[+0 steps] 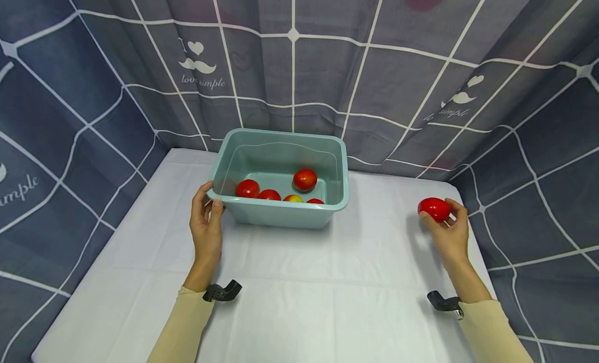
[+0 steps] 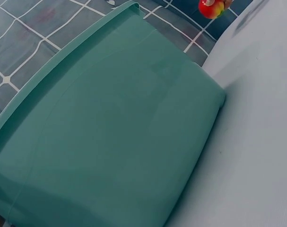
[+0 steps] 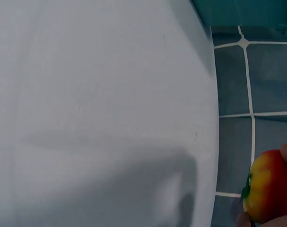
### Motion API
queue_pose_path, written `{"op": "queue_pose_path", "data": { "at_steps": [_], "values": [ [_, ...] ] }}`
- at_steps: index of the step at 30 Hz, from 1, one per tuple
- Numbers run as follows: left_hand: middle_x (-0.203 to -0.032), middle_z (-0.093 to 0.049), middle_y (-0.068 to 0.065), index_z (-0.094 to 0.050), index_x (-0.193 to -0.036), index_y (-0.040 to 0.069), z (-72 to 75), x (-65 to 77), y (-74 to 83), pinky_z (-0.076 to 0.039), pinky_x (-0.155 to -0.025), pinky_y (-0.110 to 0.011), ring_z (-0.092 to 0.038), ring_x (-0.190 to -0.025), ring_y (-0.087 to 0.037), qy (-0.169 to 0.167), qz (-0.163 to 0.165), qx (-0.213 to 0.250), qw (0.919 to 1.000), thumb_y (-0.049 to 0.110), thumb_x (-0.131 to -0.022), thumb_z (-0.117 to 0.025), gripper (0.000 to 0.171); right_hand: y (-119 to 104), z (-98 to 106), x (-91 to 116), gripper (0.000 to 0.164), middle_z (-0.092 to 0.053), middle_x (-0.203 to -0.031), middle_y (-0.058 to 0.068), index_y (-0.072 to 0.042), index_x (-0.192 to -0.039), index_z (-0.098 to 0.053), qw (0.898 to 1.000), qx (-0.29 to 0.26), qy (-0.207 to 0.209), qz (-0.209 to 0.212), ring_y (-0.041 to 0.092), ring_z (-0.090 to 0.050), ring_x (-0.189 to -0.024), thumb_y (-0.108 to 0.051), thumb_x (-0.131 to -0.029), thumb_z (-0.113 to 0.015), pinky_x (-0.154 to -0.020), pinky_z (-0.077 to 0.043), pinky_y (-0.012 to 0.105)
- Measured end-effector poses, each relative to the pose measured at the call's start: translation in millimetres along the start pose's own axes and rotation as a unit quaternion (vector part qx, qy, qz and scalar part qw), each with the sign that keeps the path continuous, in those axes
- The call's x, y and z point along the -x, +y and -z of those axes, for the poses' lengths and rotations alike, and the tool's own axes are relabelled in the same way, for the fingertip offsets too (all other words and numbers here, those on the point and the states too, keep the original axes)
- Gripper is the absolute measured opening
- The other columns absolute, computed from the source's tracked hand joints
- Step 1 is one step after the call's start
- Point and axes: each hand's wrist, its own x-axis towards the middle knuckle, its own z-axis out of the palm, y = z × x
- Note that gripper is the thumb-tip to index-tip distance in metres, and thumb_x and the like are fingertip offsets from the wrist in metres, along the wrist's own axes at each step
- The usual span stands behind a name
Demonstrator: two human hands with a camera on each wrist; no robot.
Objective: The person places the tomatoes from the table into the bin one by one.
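A pale green plastic bin [image 1: 281, 217] stands on the table towards the back. My left hand [image 1: 206, 237] grips its rim at the near left corner, thumb in front and fingers at the side. The left wrist view is mostly filled by the bin's wall [image 2: 110, 123]. Inside lie several red tomatoes [image 1: 305, 180], one with a yellow patch; the front wall partly hides the nearer ones. Over at the right, my right hand [image 1: 453, 236] holds a red tomato [image 1: 433, 209] between thumb and fingers, above the table. Close up, that tomato [image 3: 270, 187] shows yellow shading and a green leafy top.
The table [image 1: 299, 311] has a white cloth. A grey curtain [image 1: 262, 56] with white grid lines rises behind the bin and along both sides. Each wrist wears a black camera mount [image 1: 222, 290], and the tomato's shadow falls on the cloth.
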Motion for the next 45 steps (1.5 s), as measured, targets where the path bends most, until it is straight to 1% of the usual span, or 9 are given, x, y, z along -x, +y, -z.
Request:
{"op": "queue_pose_path", "data": {
  "at_steps": [5,9,14,20,23,28,31,38,45],
  "values": [
    [-0.158,-0.046,-0.002,-0.048,-0.161,0.017,1.1,-0.3,0.5,-0.053,-0.11,-0.019,-0.05,-0.139,-0.031,0.002,-0.003,0.001,1.0,0.015,-0.113,-0.055,0.048,-11,-9,6,0.081,-0.034,-0.173,0.004,-0.029,-0.167,-0.031,1.0,-0.006,-0.017,0.019,0.031,-0.046,-0.149,-0.026,-0.101,-0.077,-0.126,-0.046,0.042],
    [-0.156,-0.048,-0.002,-0.049,-0.16,0.017,1.8,-0.5,1.6,-0.053,-0.109,-0.017,-0.05,-0.137,-0.028,0.007,-0.003,0.001,1.0,0.016,-0.113,-0.055,0.048,-21,-20,11,0.08,-0.033,-0.173,0.005,-0.029,-0.167,-0.031,0.999,-0.01,-0.037,0.035,0.034,-0.047,-0.15,-0.027,-0.101,-0.077,-0.124,-0.047,0.042],
    [-0.158,-0.047,-0.002,-0.048,-0.161,0.017,2.7,0.1,1.2,-0.053,-0.11,-0.016,-0.049,-0.139,-0.032,0.006,-0.002,0.004,1.0,0.015,-0.113,-0.055,0.048,-32,-31,16,0.08,-0.033,-0.173,0.005,-0.03,-0.166,-0.032,0.997,-0.02,-0.058,0.05,0.036,-0.047,-0.152,-0.026,-0.1,-0.078,-0.121,-0.048,0.041],
    [-0.159,-0.046,-0.002,-0.048,-0.161,0.016,3.5,0.3,0.1,-0.053,-0.11,-0.017,-0.049,-0.139,-0.033,0.007,-0.004,0.007,0.9999,0.014,-0.113,-0.055,0.049,-45,-42,18,0.079,-0.039,-0.169,0.004,-0.028,-0.164,-0.036,0.994,-0.04,-0.066,0.081,0.031,-0.05,-0.147,-0.025,-0.099,-0.08,-0.121,-0.05,0.036],
    [-0.159,-0.047,-0.002,-0.048,-0.161,0.016,3.6,-0.5,-0.1,-0.053,-0.111,-0.018,-0.049,-0.139,-0.033,0.006,-0.008,0.007,0.9999,0.013,-0.113,-0.055,0.049,-51,-49,19,0.079,-0.04,-0.168,0.004,-0.026,-0.164,-0.037,0.992,-0.056,-0.068,0.094,0.029,-0.051,-0.145,-0.023,-0.098,-0.081,-0.117,-0.052,0.028],
    [-0.159,-0.047,-0.001,-0.049,-0.161,0.016,3.5,-1.5,-0.4,-0.053,-0.11,-0.018,-0.049,-0.139,-0.033,0.005,-0.011,0.01,0.9999,0.013,-0.113,-0.055,0.048,-63,-61,21,0.078,-0.042,-0.164,0.005,-0.021,-0.162,-0.039,0.987,-0.091,-0.078,0.111,0.024,-0.054,-0.139,-0.018,-0.097,-0.082,-0.103,-0.055,0.012],
    [-0.159,-0.047,-0.002,-0.049,-0.16,0.015,3.1,-1.3,-1.1,-0.053,-0.109,-0.018,-0.05,-0.138,-0.033,0.005,-0.009,0.012,0.9999,0.013,-0.113,-0.055,0.048,-73,-65,21,0.076,-0.043,-0.163,0.006,-0.02,-0.161,-0.042,0.982,-0.104,-0.083,0.131,0.021,-0.055,-0.135,-0.016,-0.096,-0.082,-0.098,-0.055,0.008],
    [-0.159,-0.046,-0.003,-0.049,-0.16,0.015,1.9,-0.1,-2.3,-0.054,-0.109,-0.02,-0.05,-0.138,-0.033,0.004,-0.005,0.012,0.9999,0.014,-0.113,-0.056,0.048,-94,-68,22,0.072,-0.047,-0.157,0.006,-0.017,-0.159,-0.044,0.975,-0.104,-0.095,0.171,0.016,-0.057,-0.13,-0.016,-0.097,-0.081,-0.098,-0.054,0.007],
    [-0.16,-0.046,-0.003,-0.048,-0.161,0.015,1.5,-0.1,-2.7,-0.053,-0.109,-0.018,-0.047,-0.141,-0.039,0.001,-0.005,0.02,0.9998,0.013,-0.113,-0.055,0.049,-110,-75,25,0.073,-0.048,-0.155,0.006,-0.017,-0.159,-0.045,0.968,-0.098,-0.118,0.196,0.016,-0.057,-0.131,-0.017,-0.096,-0.082,-0.11,-0.053,0.016]
  ]
}}
